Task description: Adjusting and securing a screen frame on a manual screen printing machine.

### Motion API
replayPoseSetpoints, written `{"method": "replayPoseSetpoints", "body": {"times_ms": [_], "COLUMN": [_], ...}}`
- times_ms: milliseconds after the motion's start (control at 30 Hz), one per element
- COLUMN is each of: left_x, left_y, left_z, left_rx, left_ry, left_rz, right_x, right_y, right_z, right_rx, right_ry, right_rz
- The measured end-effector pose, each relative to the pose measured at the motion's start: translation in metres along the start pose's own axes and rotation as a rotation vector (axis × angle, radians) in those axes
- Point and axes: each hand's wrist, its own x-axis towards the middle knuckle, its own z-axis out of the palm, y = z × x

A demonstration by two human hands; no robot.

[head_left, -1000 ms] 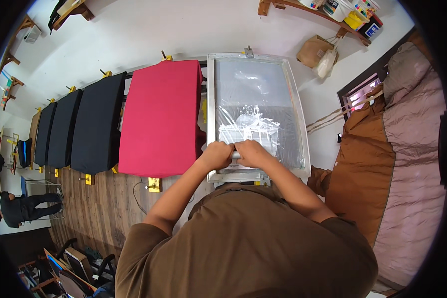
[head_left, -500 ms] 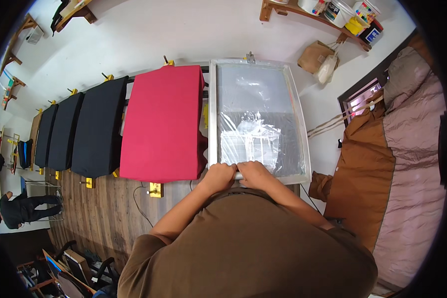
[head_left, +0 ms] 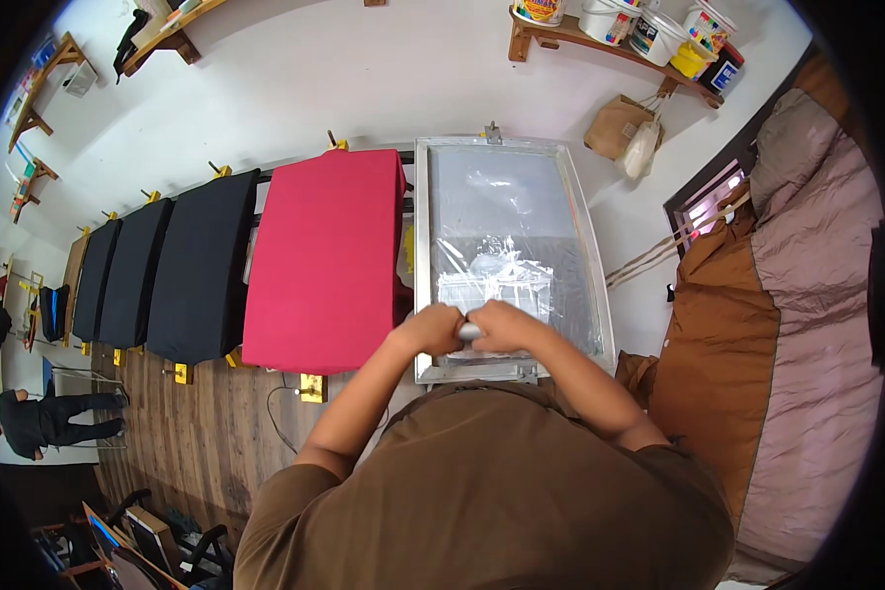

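Observation:
A screen-printing frame (head_left: 588,236) with pale metal edges lies right of centre, its grey mesh smeared with white ink (head_left: 501,275) on the near half. My left hand (head_left: 433,329) and my right hand (head_left: 501,326) are side by side over the near part of the mesh. Both are closed around a squeegee (head_left: 470,332); only a short light-grey piece of it shows between them, and its blade is hidden. To the left of the frame, red fabric (head_left: 324,261) is stretched over a board.
Several boards covered in black fabric (head_left: 202,265) continue leftward along yellow clamps (head_left: 313,387). Paint tubs (head_left: 608,20) stand on a wall shelf (head_left: 600,49) at upper right. Brown and pink fabric (head_left: 728,344) hangs on the right. A person (head_left: 54,423) stands at far left, near stacked items (head_left: 152,536).
Both hands have moved forward with the squeegee, from the frame's near edge onto the mesh. The near edge of the frame now shows below them. The view has shifted slightly.

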Motion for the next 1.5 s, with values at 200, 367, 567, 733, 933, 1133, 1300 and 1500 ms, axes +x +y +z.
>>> {"method": "replayPoseSetpoints", "body": {"times_ms": [200, 367, 567, 733, 933, 1133, 1300, 1500], "left_x": [0.042, 0.057, 0.06, 0.06, 0.049, 0.02, 0.001, -0.025], "left_y": [-0.024, -0.04, -0.046, -0.046, -0.039, -0.027, -0.017, 0.004], "left_z": [-0.037, -0.034, -0.027, -0.024, 0.001, 0.043, 0.066, 0.063], "left_rx": [0.059, 0.092, 0.1, 0.165, 0.22, 0.258, 0.273, 0.211], "left_ry": [0.074, 0.106, 0.166, 0.244, 0.309, 0.479, 0.57, 0.429], "left_rz": [-0.042, -0.031, 0.012, 0.022, -0.017, 0.097, 0.174, 0.117], "right_x": [0.04, 0.058, 0.058, 0.056, 0.048, 0.021, -0.003, -0.022], "right_y": [0.026, 0.043, 0.045, 0.041, 0.042, 0.028, 0.017, -0.001], "right_z": [-0.034, -0.028, -0.027, -0.026, -0.002, 0.044, 0.06, 0.062], "right_rx": [-0.083, -0.093, -0.133, -0.163, -0.17, -0.208, -0.209, -0.166], "right_ry": [0.047, 0.101, 0.138, 0.183, 0.275, 0.372, 0.379, 0.286], "right_rz": [0.03, 0.053, 0.041, 0.042, 0.001, 0.001, -0.013, -0.028]}}
